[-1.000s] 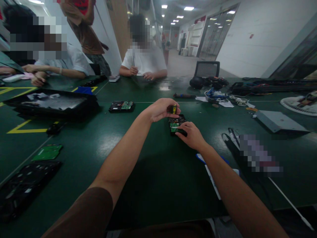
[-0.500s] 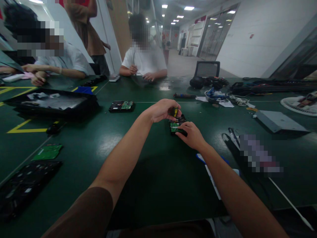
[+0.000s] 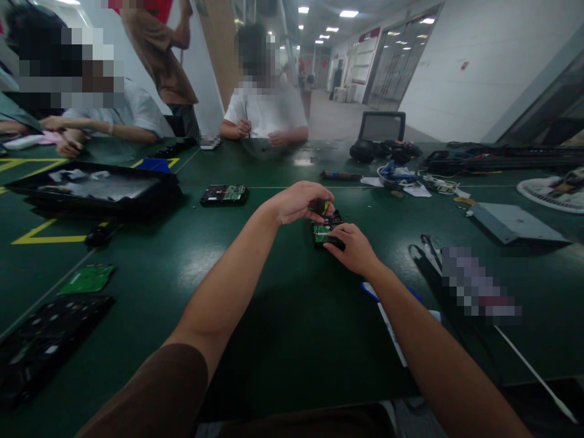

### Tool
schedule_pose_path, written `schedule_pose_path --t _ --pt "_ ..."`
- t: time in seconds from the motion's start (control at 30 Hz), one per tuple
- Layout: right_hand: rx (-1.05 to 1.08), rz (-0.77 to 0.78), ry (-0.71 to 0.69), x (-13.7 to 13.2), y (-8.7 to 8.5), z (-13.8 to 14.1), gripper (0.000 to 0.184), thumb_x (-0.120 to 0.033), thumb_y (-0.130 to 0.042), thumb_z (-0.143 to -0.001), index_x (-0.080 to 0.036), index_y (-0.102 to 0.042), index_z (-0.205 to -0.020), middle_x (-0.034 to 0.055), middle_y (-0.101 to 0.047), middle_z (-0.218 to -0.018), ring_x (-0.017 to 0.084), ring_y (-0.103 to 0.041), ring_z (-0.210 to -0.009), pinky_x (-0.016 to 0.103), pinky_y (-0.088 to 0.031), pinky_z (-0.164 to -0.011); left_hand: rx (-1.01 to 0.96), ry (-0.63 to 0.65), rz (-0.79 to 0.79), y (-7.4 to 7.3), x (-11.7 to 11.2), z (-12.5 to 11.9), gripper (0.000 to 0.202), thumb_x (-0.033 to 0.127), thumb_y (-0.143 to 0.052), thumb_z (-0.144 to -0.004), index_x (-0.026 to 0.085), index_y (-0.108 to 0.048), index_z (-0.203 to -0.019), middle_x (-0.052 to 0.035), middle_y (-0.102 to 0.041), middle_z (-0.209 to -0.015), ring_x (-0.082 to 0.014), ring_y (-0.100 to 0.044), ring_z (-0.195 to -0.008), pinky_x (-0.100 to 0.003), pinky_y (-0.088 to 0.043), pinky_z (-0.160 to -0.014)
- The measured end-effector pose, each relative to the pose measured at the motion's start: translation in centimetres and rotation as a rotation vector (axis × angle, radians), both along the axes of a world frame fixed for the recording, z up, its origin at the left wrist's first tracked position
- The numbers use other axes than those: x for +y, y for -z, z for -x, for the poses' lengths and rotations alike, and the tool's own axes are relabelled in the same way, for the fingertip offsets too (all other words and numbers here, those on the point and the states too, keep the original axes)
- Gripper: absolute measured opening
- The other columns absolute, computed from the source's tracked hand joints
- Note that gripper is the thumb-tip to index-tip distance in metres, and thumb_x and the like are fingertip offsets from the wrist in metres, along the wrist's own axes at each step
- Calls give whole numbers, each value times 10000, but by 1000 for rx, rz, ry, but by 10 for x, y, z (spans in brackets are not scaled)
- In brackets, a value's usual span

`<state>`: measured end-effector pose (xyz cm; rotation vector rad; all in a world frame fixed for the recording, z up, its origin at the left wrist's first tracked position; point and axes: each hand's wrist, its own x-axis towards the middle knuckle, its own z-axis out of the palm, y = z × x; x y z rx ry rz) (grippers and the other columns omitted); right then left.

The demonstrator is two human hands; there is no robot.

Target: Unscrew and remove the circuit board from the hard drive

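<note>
My left hand (image 3: 298, 204) is closed around the black-and-yellow handle of a screwdriver (image 3: 325, 208), held upright over a small black device. A green circuit board (image 3: 321, 230) shows in that opened device, which lies on the green table. The screwdriver's tip is too small to make out against it. From the near right side, my right hand (image 3: 358, 250) grips the device's edge between thumb and fingers, covering its right part.
Another black device with a board (image 3: 224, 194) lies left of my hands. A black tray (image 3: 98, 185) stands farther left, with a loose green board (image 3: 89, 278) and black panel (image 3: 50, 340) nearer me. On the right are a grey metal box (image 3: 515, 222) and a bowl (image 3: 398, 176). People sit opposite.
The screwdriver handle has turned slightly in my left hand. My right hand stays on the device. Behind the table, the standing person's arm has moved up.
</note>
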<state>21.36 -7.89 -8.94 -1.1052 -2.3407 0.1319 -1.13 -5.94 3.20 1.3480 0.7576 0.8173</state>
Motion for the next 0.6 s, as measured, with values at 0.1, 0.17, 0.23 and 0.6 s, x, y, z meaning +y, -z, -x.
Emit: schedule_pose_path --t 0.1,0.17,0.23,0.6 --pt "-3 7 -1 0 0 0 259 -390 -696 -917 -252 -726 -1133 107 -671 -1138 303 -589 -1069 498 -504 -940 -34 -20 1 1 2 -1 136 229 -614 -866 110 -678 -850 -118 -706 -881 -197 -666 -856 -360 -574 -770" --pt "-3 12 -3 0 -1 -1 262 -399 -691 -920 -252 -726 -1134 107 -669 -1139 301 -589 -1068 498 -505 -942 -13 -72 -24 3 5 0 154 220 -603 -867 101 -696 -841 -104 -681 -883 -182 -643 -842 -339 -572 -741" --pt "-1 14 -4 1 0 -1 265 -407 -688 -922 -252 -726 -1134 106 -667 -1143 300 -590 -1069 501 -505 -944 18 -132 -46 4 9 1 164 215 -603 -867 98 -715 -847 -100 -666 -904 -168 -623 -836 -313 -560 -715" --pt "-1 1 2 0 0 0 262 -405 -680 -929 -245 -722 -1133 109 -669 -1146 301 -592 -1072 504 -510 -931 -38 -7 21 2 3 -2 137 249 -625 -889 117 -662 -900 -132 -716 -901 -206 -681 -885 -357 -557 -792"
